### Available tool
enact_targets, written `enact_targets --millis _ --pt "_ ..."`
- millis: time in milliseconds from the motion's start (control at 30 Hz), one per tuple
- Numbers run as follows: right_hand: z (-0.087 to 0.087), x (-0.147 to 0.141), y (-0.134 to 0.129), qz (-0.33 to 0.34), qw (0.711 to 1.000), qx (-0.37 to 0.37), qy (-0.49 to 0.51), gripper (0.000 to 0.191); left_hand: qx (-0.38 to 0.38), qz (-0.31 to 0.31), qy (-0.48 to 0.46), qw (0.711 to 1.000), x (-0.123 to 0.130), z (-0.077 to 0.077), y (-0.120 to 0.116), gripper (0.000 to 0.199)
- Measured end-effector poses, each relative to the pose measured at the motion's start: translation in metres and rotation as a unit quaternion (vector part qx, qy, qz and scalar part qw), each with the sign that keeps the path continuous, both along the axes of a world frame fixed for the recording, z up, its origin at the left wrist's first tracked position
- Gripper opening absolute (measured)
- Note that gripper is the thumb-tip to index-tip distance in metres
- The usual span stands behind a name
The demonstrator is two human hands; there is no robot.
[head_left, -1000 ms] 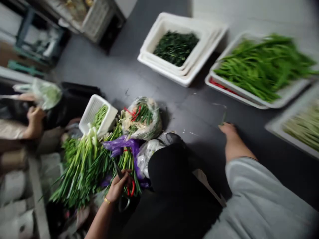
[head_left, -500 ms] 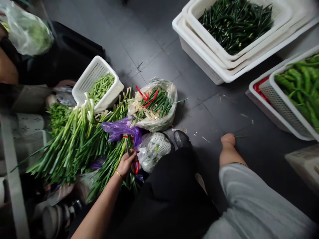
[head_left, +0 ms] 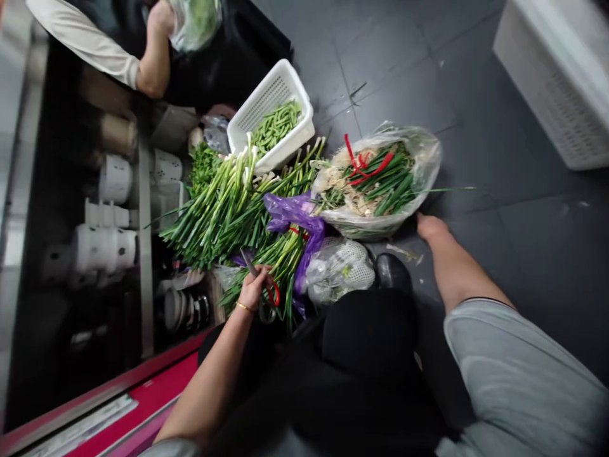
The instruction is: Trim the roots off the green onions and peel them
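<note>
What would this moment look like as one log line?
left hand: holds scissors | right hand: by clear bag, contact unclear | bag contents: green stalks, red strips | white basket: green beans

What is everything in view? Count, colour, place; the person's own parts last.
White basket: one, white, upper middle
Green beans: many, green, inside it
Large crate: one, white, upper right
Leafy greens: one pile, green, left
Long stalks: many, green, below basket
Purple bag: one, purple, among stalks
Clear bag: one, transparent, right of centre
Red ties: uncounted, red, in clear bag
Cut stalks: many, green, in clear bag
Netted produce: uncounted, white, centre
Shelf items: several, mostly white, left
Scissors: one, red-handled, near centre
Co-worker's hand: one, pale-sleeved, upper left
Lap: one, black-clothed, bottom middle
Shoe: one, black, beside netted produce
Left hand: one, yellow bracelet, holding scissors
Right hand: one, grey-sleeved, beside clear bag
</note>
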State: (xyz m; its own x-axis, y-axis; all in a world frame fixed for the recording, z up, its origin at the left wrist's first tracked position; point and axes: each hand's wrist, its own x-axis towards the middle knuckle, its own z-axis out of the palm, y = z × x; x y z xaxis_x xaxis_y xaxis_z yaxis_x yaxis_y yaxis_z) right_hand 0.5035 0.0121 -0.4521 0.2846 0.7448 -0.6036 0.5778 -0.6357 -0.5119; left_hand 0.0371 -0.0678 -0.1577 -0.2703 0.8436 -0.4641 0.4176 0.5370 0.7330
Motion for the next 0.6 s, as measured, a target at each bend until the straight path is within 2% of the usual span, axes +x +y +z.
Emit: enact_targets --millis 67,167,267,333,433,533,600 --pt "-0.004 -0.002 -0.003 0.028 0.998 -0.040 -0.031 0.028 0.001 0.027 0.009 1.000 -0.018 0.001 -0.003 0.045" --pt "-0.007 -0.003 -0.021 0.075 0.992 -0.068 -0.072 0.030 0.007 0.058 0.005 0.998 -0.036 -0.002 -0.005 0.045" --pt "0.009 -0.006 -0.041 0.096 0.988 -0.064 -0.104 0.021 0.020 0.074 -0.016 0.997 -0.044 -0.008 -0.009 0.044" --pt "0.035 -0.010 -0.054 0.084 0.986 -0.038 -0.137 0.018 0.027 0.078 -0.033 0.996 -0.048 -0.011 -0.014 0.043" --pt "0.096 -0.026 -0.063 0.030 0.984 0.110 -0.137 0.018 0.034 0.085 -0.057 0.994 -0.051 -0.011 -0.024 0.045" --pt "0.162 -0.057 -0.048 0.012 0.959 0.269 -0.085 0.018 0.050 0.084 -0.078 0.992 -0.053 -0.005 -0.037 0.047" --pt "0.198 -0.082 -0.025 0.048 0.953 0.291 -0.075 0.018 0.069 0.084 -0.093 0.990 -0.053 0.003 -0.049 0.047"
